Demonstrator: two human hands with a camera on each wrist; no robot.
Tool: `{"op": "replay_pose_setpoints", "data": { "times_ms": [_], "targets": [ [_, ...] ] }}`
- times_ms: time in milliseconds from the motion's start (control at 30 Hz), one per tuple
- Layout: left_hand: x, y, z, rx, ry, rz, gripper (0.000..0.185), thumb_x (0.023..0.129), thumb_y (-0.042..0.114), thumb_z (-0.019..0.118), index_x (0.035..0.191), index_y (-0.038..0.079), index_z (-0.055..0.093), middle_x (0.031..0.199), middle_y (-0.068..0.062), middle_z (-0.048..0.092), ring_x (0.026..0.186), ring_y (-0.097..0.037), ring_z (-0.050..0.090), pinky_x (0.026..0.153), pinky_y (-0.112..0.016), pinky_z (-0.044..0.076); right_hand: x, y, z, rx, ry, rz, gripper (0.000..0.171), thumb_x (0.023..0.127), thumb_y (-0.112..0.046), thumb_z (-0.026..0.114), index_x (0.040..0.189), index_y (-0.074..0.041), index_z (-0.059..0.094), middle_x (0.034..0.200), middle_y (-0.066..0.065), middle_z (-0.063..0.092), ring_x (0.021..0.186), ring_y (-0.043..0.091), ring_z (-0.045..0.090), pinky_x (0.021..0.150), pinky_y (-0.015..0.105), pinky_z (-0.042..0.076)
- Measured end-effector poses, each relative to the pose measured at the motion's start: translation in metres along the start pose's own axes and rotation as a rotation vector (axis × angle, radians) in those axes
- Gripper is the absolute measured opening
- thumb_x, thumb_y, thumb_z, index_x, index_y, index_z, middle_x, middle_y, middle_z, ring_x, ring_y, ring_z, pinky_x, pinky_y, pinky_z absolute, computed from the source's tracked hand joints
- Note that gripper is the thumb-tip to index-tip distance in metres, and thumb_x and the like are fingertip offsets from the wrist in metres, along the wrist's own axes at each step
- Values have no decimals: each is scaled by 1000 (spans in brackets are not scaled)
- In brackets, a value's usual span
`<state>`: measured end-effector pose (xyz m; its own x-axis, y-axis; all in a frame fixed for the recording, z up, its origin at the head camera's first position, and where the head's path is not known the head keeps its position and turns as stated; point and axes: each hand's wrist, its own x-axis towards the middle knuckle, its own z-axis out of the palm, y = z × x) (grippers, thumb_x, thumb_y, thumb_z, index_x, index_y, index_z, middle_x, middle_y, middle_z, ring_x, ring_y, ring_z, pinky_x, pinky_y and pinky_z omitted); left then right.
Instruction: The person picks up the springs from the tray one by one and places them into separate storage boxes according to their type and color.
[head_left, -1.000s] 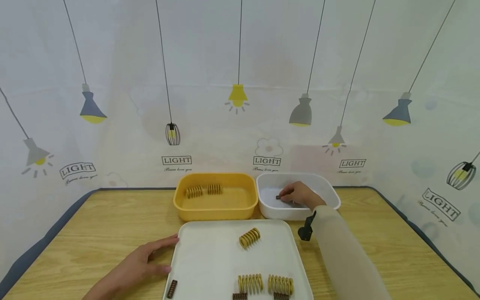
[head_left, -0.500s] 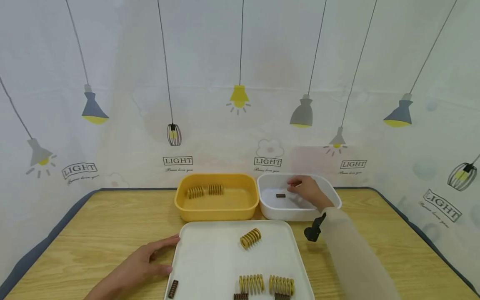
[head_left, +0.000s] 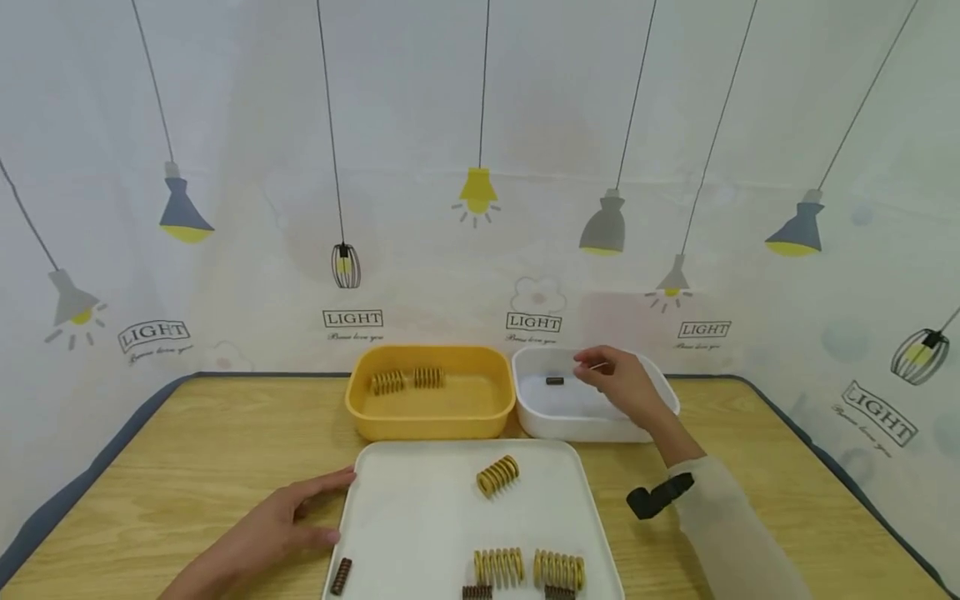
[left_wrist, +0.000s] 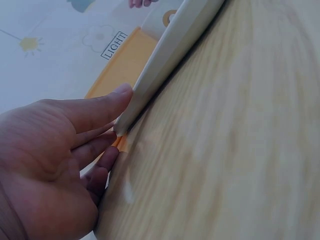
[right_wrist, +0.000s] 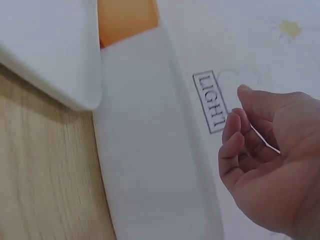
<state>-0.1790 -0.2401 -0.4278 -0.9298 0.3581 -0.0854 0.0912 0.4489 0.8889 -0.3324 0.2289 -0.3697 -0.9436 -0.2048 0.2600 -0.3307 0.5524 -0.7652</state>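
Note:
My right hand [head_left: 600, 372] hovers over the white bin [head_left: 585, 430], fingers loosely curled and holding nothing; the right wrist view shows the same hand [right_wrist: 250, 145] above that bin [right_wrist: 150, 160]. A small dark spring [head_left: 554, 381] lies on the bin's floor just left of the fingers. My left hand [head_left: 330, 500] rests flat on the wooden table, fingertips touching the left edge of the white tray [head_left: 420, 517]. In the left wrist view the left hand's fingertips [left_wrist: 120, 95] press against the tray's rim [left_wrist: 170, 50].
On the tray lie three yellow springs [head_left: 498, 475] and three small dark springs [head_left: 342, 576]. The yellow bin [head_left: 427, 427] behind it holds two yellow springs [head_left: 408, 380]. A lamp-patterned curtain backs the table [head_left: 187, 450].
My right hand let go of the small dark spring in the white bin and lifted up and back toward the right. The left hand has stayed put.

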Motion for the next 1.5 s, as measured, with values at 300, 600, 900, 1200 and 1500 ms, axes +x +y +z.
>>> {"op": "replay_pose_setpoints", "data": {
  "times_ms": [300, 600, 900, 1200, 1500],
  "targets": [
    [1, -3, -1, -10, -2, -9, 66, 79, 35, 76, 139, 22, 52, 148, 2, 41, 139, -32, 19, 107, -62, 16, -25, -19, 18, 69, -69, -117, 25, 91, -28, 67, 108, -10, 65, 95, 3, 65, 75, 26, 59, 61, 30, 50],
    [2, -1, -2, -8, -9, -5, 66, 79, 35, 76, 139, 21, 52, 148, 0, 41, 139, -33, 20, 106, -63, 16, -47, -32, 32, 198, -250, -182, 24, 92, -22, 66, 111, -7, 64, 103, 12, 65, 86, 32, 60, 71, 35, 53],
    [0, -1, 0, -2, -5, 49, 65, 79, 32, 76, 138, 18, 52, 149, -2, 39, 140, -34, 18, 106, -63, 14, -55, -29, 56, 247, -479, -259, 26, 91, -12, 66, 113, 1, 62, 108, 19, 63, 92, 24, 60, 74, 29, 51],
    [1, 0, 0, 11, 8, 50, 66, 79, 33, 76, 139, 19, 51, 148, -1, 41, 139, -33, 21, 106, -62, 17, -54, -19, 62, 247, -603, -268, 40, 89, -8, 68, 127, -3, 56, 109, 16, 60, 83, 24, 60, 64, 28, 52],
    [0, -1, 0, 7, 12, 30, 66, 79, 32, 76, 139, 20, 51, 148, -1, 41, 139, -33, 20, 106, -62, 16, -48, -7, 67, 275, -688, -265, 42, 91, -4, 64, 132, -5, 54, 119, 12, 60, 85, 25, 59, 69, 29, 51]
  ]
}}
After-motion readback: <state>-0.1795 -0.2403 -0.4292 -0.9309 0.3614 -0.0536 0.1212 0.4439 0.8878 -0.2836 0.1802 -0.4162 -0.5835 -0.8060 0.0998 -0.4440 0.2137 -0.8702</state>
